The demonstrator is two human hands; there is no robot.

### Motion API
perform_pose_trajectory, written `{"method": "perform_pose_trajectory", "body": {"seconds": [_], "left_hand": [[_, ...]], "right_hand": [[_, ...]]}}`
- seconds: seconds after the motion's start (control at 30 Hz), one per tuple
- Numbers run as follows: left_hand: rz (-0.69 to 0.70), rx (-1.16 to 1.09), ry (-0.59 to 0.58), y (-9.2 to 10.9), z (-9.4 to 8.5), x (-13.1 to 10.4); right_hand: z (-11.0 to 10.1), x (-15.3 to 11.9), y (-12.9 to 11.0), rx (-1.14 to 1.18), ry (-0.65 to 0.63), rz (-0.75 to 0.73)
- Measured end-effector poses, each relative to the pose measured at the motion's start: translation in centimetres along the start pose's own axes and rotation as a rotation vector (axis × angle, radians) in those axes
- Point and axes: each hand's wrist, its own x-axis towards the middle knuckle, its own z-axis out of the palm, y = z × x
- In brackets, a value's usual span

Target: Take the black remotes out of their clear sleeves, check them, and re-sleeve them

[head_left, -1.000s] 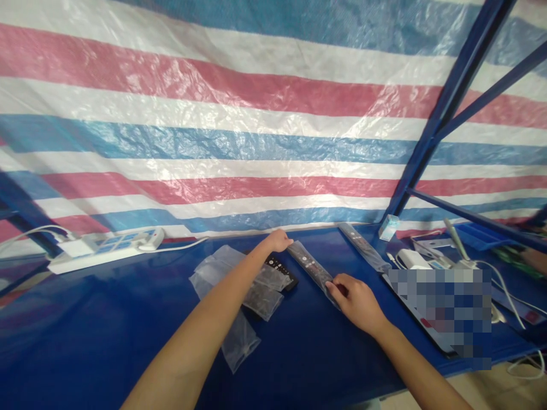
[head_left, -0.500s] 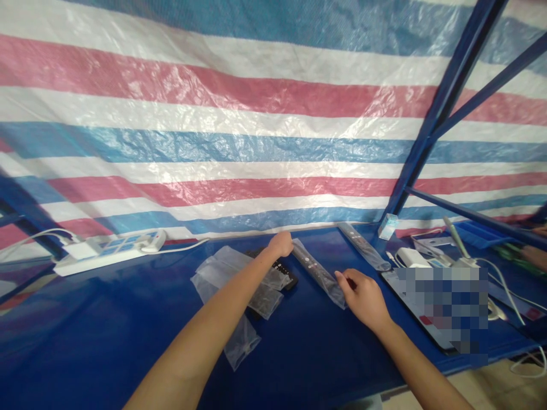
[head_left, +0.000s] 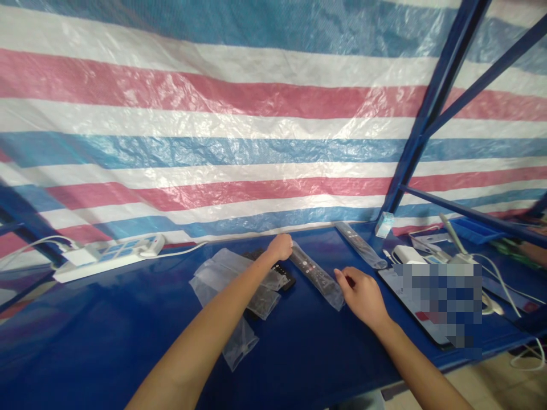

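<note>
A dark remote control in a clear plastic bag [head_left: 318,274] lies slantwise on the blue tabletop between my hands. My left hand [head_left: 281,248] is closed at the bag's far end, its fingertips mostly hidden. At the near end, my right hand [head_left: 362,293] has curled fingers beside the bag's edge; whether they pinch the plastic is hidden. Under my left forearm are crumpled clear plastic bags [head_left: 222,270] and black remote controls [head_left: 289,282], partly covered. Another bagged remote control [head_left: 359,245] rests farther back on the right.
On the left is a white power strip [head_left: 123,253] with plugs and cables. To the right are a tablet-like device [head_left: 405,296], partly pixelated, a small white-and-blue box [head_left: 384,225], a white adapter [head_left: 408,255] and a blue tray [head_left: 476,229]. Blue frame posts [head_left: 421,134] stand before a striped tarp.
The whole view has shifted slightly. Both hands stay at the two ends of the bagged remote control, which looks a little flatter at its near end.
</note>
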Motion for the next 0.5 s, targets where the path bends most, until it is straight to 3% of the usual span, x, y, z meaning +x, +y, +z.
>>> {"method": "perform_pose_trajectory", "body": {"seconds": [0.2, 0.5], "left_hand": [[0.001, 0.084, 0.195, 1.0, -1.6, -1.5], [0.108, 0.136, 0.398, 4.8, -8.2, -3.5]], "right_hand": [[-0.1, 0.0, 0.1, 0.026, 0.029, 0.033], [-0.6, 0.0, -0.1, 0.04, 0.03, 0.037]]}}
